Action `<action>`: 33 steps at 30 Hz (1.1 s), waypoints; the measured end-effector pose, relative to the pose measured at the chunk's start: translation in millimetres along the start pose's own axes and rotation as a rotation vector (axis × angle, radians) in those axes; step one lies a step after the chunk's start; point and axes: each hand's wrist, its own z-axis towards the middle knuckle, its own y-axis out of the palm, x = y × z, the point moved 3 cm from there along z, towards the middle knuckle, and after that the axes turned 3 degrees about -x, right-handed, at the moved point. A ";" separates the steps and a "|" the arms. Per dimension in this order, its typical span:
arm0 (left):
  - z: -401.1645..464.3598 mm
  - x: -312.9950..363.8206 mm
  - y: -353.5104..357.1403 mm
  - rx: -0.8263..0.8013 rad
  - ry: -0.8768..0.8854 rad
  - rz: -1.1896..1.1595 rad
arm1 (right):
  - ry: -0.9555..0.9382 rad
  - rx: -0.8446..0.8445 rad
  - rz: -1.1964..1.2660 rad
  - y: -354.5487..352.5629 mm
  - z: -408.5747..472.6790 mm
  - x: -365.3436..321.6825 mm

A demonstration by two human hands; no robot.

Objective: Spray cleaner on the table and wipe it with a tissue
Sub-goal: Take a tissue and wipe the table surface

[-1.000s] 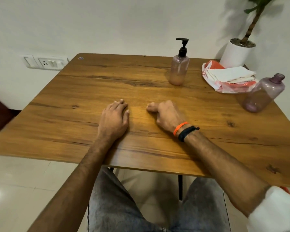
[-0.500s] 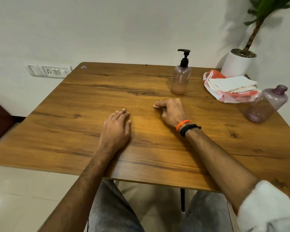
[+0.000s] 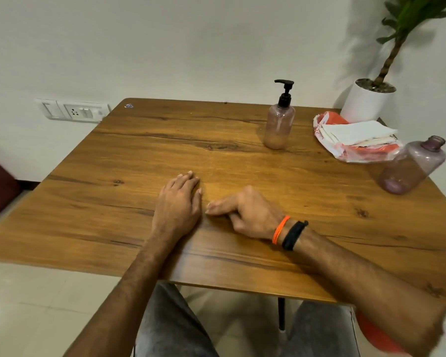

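I am resting my left hand (image 3: 177, 202) flat on the table (image 3: 113, 202), fingers straight, holding nothing. My right hand (image 3: 245, 215) is lying just beside it at three o'clock, fingers curled under and forefinger and thumb pointing left; whether they are pinching anything is hard to make out, probably nothing. The pump bottle (image 3: 280, 122) is standing at one o'clock, well apart from my hands. The tissues (image 3: 358, 134) are lying on a plastic bag (image 3: 345, 150) at two o'clock, partly hidden behind a tilted purple bottle (image 3: 412, 166) near the right edge. Bare wood is stretching wide toward ten o'clock.
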 end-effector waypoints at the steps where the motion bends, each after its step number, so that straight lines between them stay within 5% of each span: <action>1: -0.1 -0.1 0.0 -0.008 0.002 -0.005 | 0.053 0.077 0.033 -8.6 7.2 9.8; 5: 0.2 -0.8 -0.9 -0.020 0.012 -0.022 | 0.370 0.361 -0.015 -41.2 53.4 74.4; 9: 0.8 -1.8 0.1 -0.008 0.010 -0.011 | 0.519 0.251 -0.156 -40.1 85.8 122.9; 18: 1.3 -1.5 1.8 0.018 0.008 0.019 | -0.008 -0.043 -0.199 4.0 44.4 39.1; 22: 1.8 0.0 1.2 0.019 0.003 0.027 | -0.091 -0.089 -0.049 -4.2 13.4 21.7; 28: 0.7 -1.5 0.0 0.004 0.018 -0.005 | 0.266 0.283 -0.014 -39.0 78.1 75.2; 33: 1.0 -2.0 0.1 -0.014 0.015 -0.013 | 0.447 0.145 -0.167 -31.2 116.5 110.1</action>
